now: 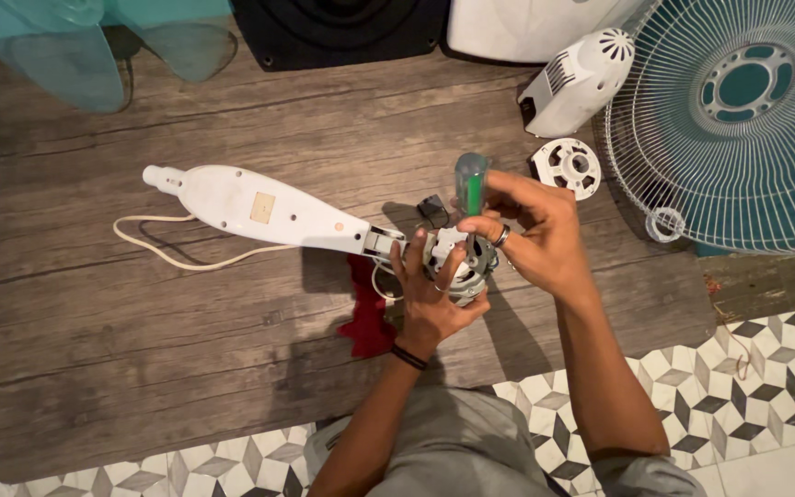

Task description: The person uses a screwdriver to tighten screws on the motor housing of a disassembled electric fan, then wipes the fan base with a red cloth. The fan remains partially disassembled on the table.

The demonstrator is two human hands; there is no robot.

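small square tan label point(262, 207), white fan neck point(259, 207)

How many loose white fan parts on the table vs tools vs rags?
White fan parts: 3 – neck housing, motor cover, round bracket
Tools: 1 – green-handled screwdriver in the right hand
Rags: 1 – red rag
Total: 5

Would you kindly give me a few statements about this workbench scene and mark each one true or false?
1. The right hand grips a green-handled screwdriver. True.
2. The left hand lies flat on the wooden table. False: it holds the fan motor.
3. The wire fan guard lies at the table's right. True.
4. The red cloth covers the white fan neck. False: it lies below the neck, by the left hand.
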